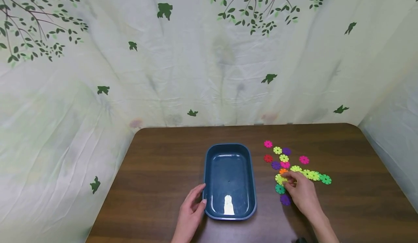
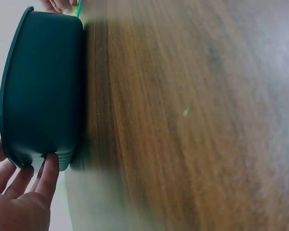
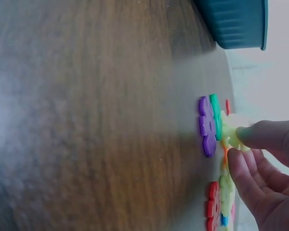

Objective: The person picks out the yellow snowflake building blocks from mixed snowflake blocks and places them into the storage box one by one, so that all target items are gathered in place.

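A dark blue rectangular tray (image 1: 230,181) lies on the table. My left hand (image 1: 191,212) touches its left side, fingertips against the outer wall and rim; the left wrist view shows the fingers (image 2: 49,175) along the tray's wall (image 2: 43,86). To the right, my right hand (image 1: 302,192) pinches a yellow flower-shaped disc (image 3: 232,132) between thumb and fingers, just above other discs. Near it lie a green disc (image 1: 279,189), a purple disc (image 1: 285,200) and an orange disc (image 1: 283,171), the last partly hidden.
Several more flower discs lie scattered right of the tray, among them a red one (image 1: 268,158), a pink one (image 1: 304,160) and a green one (image 1: 325,179). Behind the brown wooden table (image 1: 156,170) hangs a pale leaf-print cloth (image 1: 183,72).
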{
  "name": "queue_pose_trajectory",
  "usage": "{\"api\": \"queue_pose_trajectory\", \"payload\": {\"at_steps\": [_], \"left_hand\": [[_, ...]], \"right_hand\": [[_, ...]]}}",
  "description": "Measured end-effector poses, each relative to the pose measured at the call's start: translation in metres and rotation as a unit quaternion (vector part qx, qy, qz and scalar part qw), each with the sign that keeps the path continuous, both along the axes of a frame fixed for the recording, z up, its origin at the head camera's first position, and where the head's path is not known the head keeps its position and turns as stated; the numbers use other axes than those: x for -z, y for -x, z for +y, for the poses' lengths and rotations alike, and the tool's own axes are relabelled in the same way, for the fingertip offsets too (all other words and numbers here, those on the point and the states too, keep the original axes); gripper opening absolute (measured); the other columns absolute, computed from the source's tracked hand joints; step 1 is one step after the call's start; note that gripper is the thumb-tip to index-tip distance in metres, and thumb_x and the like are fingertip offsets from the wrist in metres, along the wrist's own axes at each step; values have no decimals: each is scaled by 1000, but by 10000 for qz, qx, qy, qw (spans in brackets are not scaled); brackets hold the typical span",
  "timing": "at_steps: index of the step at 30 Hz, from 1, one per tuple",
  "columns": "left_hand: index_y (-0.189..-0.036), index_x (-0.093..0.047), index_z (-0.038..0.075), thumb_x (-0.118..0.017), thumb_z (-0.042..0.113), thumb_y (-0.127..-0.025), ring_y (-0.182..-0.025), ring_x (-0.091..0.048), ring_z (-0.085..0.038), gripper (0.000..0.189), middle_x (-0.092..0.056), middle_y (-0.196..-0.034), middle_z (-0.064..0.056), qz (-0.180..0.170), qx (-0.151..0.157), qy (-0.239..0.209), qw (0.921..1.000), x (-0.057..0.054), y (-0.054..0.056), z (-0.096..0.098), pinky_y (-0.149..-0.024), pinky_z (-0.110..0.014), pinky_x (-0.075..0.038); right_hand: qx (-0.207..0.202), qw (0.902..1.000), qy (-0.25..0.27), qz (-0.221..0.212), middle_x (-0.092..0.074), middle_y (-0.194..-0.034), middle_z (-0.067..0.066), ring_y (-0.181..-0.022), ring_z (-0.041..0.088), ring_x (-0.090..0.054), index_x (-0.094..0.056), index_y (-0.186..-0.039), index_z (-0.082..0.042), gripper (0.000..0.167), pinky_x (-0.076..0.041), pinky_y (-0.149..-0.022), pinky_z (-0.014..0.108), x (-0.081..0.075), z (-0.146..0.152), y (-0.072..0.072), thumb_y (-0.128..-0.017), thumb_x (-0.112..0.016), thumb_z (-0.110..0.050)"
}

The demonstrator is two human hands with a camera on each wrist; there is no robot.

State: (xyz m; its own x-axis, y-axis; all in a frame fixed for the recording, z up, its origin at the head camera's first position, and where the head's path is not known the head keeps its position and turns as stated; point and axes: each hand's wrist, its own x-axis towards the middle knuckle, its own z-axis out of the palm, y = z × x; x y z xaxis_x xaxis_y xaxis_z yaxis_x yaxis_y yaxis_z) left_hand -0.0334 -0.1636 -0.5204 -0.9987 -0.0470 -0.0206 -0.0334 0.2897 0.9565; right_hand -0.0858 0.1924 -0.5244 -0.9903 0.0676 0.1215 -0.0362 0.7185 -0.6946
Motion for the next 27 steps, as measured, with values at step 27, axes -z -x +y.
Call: {"api": "queue_pose_trajectory", "payload": {"at_steps": [27], "left_hand": [[-130,-64,17,-67,1,-90,-117,-58,-23,43,-58,-133,-2,86,-265,-108,9996,0,-2,3,-88,-29,-52]], "right_hand": [[-169,9981,176,568,-67,-83,-2,-76,14,-59,-74,-95,-8,19,-50,-62,25,-7,-9,4,-80,-73,3]]}}
